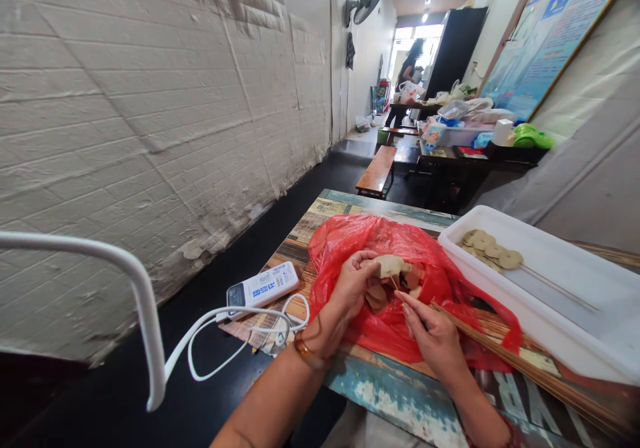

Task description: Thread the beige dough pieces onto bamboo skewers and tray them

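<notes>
My left hand (354, 287) is closed on a round beige food slice (391, 264), held over the open red plastic bag (440, 288) that holds more slices. My right hand (434, 333) pinches a thin bamboo skewer (395, 284) whose tip points at the slice. Both hands work above the bag, on a worn painted table (400, 395).
A white tray (590, 301) at the right holds a finished skewer of slices (493, 248). A bundle of bamboo sticks (530, 361) lies along the table. A white power bank (263, 287) with its cable sits at the left. Benches, cluttered tables and a person stand far back.
</notes>
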`<move>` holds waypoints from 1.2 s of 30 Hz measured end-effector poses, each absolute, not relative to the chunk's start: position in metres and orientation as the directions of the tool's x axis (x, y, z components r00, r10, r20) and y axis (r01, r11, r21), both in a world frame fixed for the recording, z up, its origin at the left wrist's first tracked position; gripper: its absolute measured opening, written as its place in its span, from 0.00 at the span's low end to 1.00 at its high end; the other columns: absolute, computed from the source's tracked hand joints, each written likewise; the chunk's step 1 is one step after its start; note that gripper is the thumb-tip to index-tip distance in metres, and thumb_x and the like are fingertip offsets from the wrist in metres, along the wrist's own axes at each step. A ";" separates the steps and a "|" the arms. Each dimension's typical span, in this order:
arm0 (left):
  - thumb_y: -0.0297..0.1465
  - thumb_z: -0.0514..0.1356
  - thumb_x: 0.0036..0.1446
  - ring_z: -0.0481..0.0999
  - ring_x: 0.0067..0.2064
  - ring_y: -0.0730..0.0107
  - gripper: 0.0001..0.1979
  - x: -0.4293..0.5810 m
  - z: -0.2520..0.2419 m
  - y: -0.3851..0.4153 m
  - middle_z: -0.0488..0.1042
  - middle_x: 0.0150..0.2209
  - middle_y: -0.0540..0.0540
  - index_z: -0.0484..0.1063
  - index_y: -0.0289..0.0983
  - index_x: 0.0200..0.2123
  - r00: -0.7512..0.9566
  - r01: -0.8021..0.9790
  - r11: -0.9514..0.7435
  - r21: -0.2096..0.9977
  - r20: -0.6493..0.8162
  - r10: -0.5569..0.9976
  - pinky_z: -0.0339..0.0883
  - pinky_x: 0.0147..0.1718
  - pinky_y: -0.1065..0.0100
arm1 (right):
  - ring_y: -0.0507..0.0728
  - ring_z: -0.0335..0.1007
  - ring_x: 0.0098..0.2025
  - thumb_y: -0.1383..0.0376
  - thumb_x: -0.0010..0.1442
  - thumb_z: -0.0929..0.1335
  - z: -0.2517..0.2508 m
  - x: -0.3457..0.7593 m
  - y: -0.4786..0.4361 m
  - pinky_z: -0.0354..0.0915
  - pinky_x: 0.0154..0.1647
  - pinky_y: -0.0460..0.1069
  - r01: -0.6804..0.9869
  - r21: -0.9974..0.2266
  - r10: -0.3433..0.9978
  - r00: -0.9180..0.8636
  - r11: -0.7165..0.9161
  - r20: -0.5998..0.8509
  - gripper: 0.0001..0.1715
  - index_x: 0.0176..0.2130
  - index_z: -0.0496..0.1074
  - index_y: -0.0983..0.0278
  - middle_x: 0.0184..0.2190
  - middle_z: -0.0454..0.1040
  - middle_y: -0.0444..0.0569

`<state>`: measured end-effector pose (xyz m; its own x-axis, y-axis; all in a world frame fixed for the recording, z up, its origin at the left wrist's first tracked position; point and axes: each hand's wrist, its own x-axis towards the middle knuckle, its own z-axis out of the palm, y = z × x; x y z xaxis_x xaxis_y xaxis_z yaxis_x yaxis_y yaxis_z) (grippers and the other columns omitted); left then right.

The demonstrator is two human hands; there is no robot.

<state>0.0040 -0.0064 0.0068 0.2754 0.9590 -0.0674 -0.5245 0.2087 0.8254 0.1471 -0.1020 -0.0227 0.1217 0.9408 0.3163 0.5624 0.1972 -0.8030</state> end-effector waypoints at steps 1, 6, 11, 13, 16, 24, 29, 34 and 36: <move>0.33 0.68 0.41 0.70 0.27 0.75 0.17 0.004 0.008 -0.006 0.71 0.29 0.49 0.70 0.34 0.35 0.300 -0.532 0.240 0.812 -0.084 0.950 0.65 0.28 0.72 | 0.53 0.70 0.22 0.58 0.63 0.61 -0.023 0.147 -0.102 0.69 0.27 0.46 0.557 -0.808 0.943 0.123 0.192 0.310 0.23 0.49 0.75 0.67 0.26 0.78 0.49; 0.36 0.67 0.45 0.72 0.27 0.72 0.15 -0.001 0.010 -0.009 0.74 0.31 0.44 0.73 0.34 0.35 0.468 -0.510 0.377 0.773 -0.118 0.876 0.66 0.29 0.70 | 0.52 0.68 0.20 0.58 0.63 0.62 -0.023 0.146 -0.102 0.68 0.26 0.45 0.541 -0.821 0.947 0.131 0.181 0.295 0.23 0.49 0.75 0.67 0.21 0.75 0.46; 0.38 0.65 0.47 0.66 0.22 0.77 0.14 -0.003 0.005 -0.009 0.70 0.24 0.47 0.72 0.32 0.31 0.537 -0.447 0.383 0.808 -0.100 0.838 0.58 0.21 0.73 | 0.53 0.69 0.21 0.57 0.62 0.62 -0.025 0.145 -0.102 0.69 0.26 0.46 0.539 -0.819 0.943 0.127 0.196 0.309 0.22 0.49 0.76 0.64 0.23 0.77 0.46; 0.39 0.65 0.46 0.63 0.20 0.79 0.14 -0.003 0.003 -0.009 0.67 0.22 0.49 0.71 0.32 0.28 0.499 -0.423 0.333 0.843 -0.091 0.862 0.55 0.20 0.74 | 0.53 0.70 0.21 0.57 0.62 0.62 -0.025 0.145 -0.102 0.70 0.27 0.46 0.536 -0.819 0.941 0.123 0.205 0.316 0.22 0.49 0.76 0.64 0.24 0.77 0.47; 0.39 0.66 0.45 0.60 0.19 0.81 0.15 -0.004 0.002 -0.008 0.65 0.21 0.51 0.69 0.32 0.24 0.437 -0.373 0.253 0.893 -0.071 0.897 0.52 0.19 0.74 | 0.54 0.73 0.24 0.57 0.62 0.62 -0.024 0.145 -0.103 0.70 0.28 0.46 0.544 -0.813 0.938 0.126 0.206 0.322 0.22 0.48 0.76 0.65 0.24 0.78 0.48; 0.37 0.66 0.43 0.65 0.23 0.76 0.13 -0.002 0.006 -0.009 0.68 0.23 0.50 0.71 0.33 0.24 0.312 -0.286 0.096 0.953 -0.002 0.950 0.58 0.22 0.75 | 0.56 0.75 0.27 0.58 0.61 0.62 -0.025 0.146 -0.102 0.71 0.28 0.47 0.544 -0.819 0.945 0.133 0.182 0.298 0.22 0.47 0.77 0.66 0.25 0.78 0.49; 0.39 0.66 0.43 0.66 0.23 0.72 0.13 0.000 0.005 -0.009 0.69 0.22 0.49 0.73 0.34 0.26 0.293 -0.256 0.076 0.964 0.002 0.956 0.57 0.20 0.74 | 0.56 0.74 0.26 0.57 0.61 0.62 -0.023 0.144 -0.102 0.70 0.26 0.46 0.526 -0.825 0.935 0.142 0.206 0.324 0.21 0.46 0.78 0.63 0.23 0.78 0.48; 0.35 0.64 0.46 0.66 0.26 0.74 0.10 0.000 0.005 -0.008 0.70 0.24 0.49 0.74 0.32 0.25 0.239 -0.136 -0.040 0.990 0.072 0.968 0.58 0.24 0.75 | 0.55 0.73 0.23 0.56 0.61 0.62 -0.021 0.143 -0.102 0.70 0.25 0.46 0.520 -0.830 0.937 0.147 0.200 0.318 0.22 0.46 0.78 0.63 0.21 0.77 0.47; 0.36 0.63 0.48 0.66 0.26 0.74 0.11 -0.001 0.006 -0.008 0.70 0.25 0.49 0.74 0.32 0.27 0.248 -0.110 -0.062 0.992 0.087 0.965 0.58 0.25 0.75 | 0.54 0.72 0.21 0.57 0.61 0.62 -0.021 0.144 -0.102 0.70 0.25 0.46 0.522 -0.831 0.940 0.144 0.194 0.310 0.22 0.47 0.77 0.63 0.20 0.76 0.46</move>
<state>-0.0013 -0.0083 0.0059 0.2476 0.9649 0.0874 -0.1095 -0.0618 0.9921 0.1438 -0.1022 -0.0215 0.1441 0.9397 0.3101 0.5220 0.1941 -0.8306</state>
